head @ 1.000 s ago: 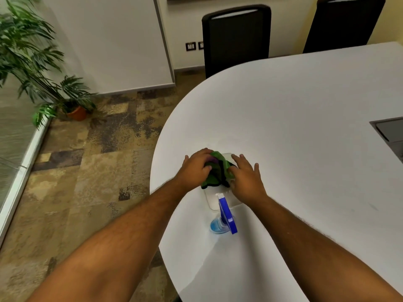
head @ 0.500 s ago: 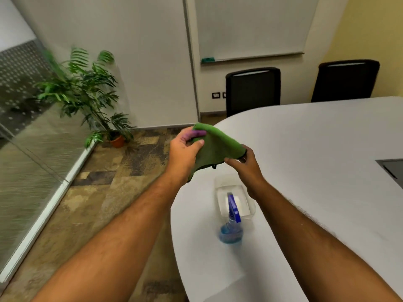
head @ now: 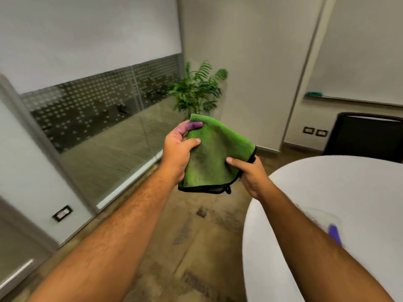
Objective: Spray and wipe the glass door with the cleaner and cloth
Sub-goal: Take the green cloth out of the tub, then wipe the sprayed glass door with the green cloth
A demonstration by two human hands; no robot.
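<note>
A green cloth (head: 214, 155) with a black hem hangs folded in mid-air between both hands, above the floor. My left hand (head: 177, 152) pinches its upper left side, with a purple-stained fingertip on top. My right hand (head: 250, 174) grips its lower right corner. The spray cleaner (head: 334, 234) shows only its blue trigger head behind my right forearm, on the white table (head: 349, 192). Glass panels (head: 113, 131) with a dotted frosted band stand along the left wall.
A potted plant (head: 197, 90) stands in the far corner beside the glass. A black chair (head: 366, 138) sits behind the table at right. A clear plastic tray (head: 320, 216) lies on the table by the spray cleaner. Patterned carpet (head: 189, 247) lies between table and glass.
The cloth was lifted off the table tray by both hands and raised to chest height. The view swung left and up, toward the glass wall; the spray cleaner stayed on the table.
</note>
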